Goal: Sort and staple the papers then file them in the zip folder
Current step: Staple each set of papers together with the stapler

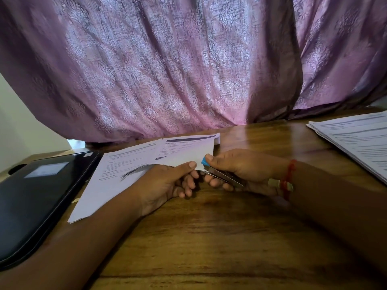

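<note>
Left hand [167, 185] pinching papers [184, 151] — right hand [236, 170] gripping stapler [222, 174], thumb pressing

**Purple curtain behind a wooden bench**

A patterned purple curtain [167, 65] hangs in folds across the back, glowing pink where light comes through. Its hem meets the far edge of the glossy brown wooden bench [219, 237]. A pale wall [23, 130] shows at left.

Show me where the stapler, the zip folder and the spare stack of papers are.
stapler [223, 176], head view, its metal body.
zip folder [37, 197], head view, its black cover.
spare stack of papers [356, 141], head view, its top sheet.
</note>
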### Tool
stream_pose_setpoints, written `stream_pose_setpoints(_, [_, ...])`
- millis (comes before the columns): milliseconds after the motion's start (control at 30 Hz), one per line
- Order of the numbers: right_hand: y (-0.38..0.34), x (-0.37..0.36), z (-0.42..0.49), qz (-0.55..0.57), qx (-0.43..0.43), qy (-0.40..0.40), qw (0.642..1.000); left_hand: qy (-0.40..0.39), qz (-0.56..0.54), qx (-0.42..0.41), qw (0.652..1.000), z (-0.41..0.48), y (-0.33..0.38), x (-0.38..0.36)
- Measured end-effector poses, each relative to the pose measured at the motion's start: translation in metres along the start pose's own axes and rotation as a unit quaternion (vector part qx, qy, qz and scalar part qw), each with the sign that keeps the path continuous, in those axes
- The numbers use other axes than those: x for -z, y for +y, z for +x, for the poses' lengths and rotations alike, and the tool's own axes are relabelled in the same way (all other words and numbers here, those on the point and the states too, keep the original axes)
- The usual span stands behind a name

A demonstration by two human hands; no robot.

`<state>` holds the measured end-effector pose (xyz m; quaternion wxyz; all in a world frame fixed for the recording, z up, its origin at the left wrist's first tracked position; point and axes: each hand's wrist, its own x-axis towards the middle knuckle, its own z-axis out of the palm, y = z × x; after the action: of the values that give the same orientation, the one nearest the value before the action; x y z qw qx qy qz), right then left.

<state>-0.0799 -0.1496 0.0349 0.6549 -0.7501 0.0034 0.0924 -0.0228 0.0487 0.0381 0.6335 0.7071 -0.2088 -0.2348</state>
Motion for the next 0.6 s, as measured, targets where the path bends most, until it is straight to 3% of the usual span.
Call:
stream_pose_setpoints(500, [0.0006, -0.0052, 0.0044, -0.059, 0.047, 0.038, 0.996, -0.002, -0.003, 0.011, 1.0, -0.0004, 0.0004, 0.0017])
stream_pose_setpoints(600, [0.001, -0.0052, 0.0055, -0.03, 0.039, 0.026, 0.998, -0.003, -0.008, 0.011, 1.0, -0.0002, 0.0005, 0.0015])
